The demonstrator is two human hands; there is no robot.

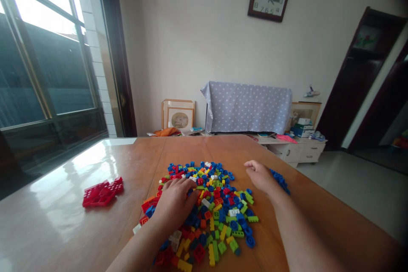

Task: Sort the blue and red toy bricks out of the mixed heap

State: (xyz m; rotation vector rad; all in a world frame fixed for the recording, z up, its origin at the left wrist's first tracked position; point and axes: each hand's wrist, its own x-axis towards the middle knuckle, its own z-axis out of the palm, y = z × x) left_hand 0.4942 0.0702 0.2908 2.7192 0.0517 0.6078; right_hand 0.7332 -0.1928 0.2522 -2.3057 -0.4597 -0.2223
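Note:
A wide heap of small plastic building bricks (219,212) in blue, green, red, yellow, orange and white lies on the wooden table (143,153). My left hand (178,197) rests palm down on the heap's left side, fingers forward and thumb apart, covering some bricks. Just beyond the heap's right edge, my right hand (259,174) hovers with its fingers curled together; whatever they may hold is hidden. Behind that wrist sits a separate cluster of blue bricks (280,180), partly covered by the arm.
Red openwork plastic pieces (102,192) lie together on the table's left side. Against the far wall stands a low white cabinet (301,151) near a polka-dot cloth (248,106) draped over something wide. A window (47,51) is at left.

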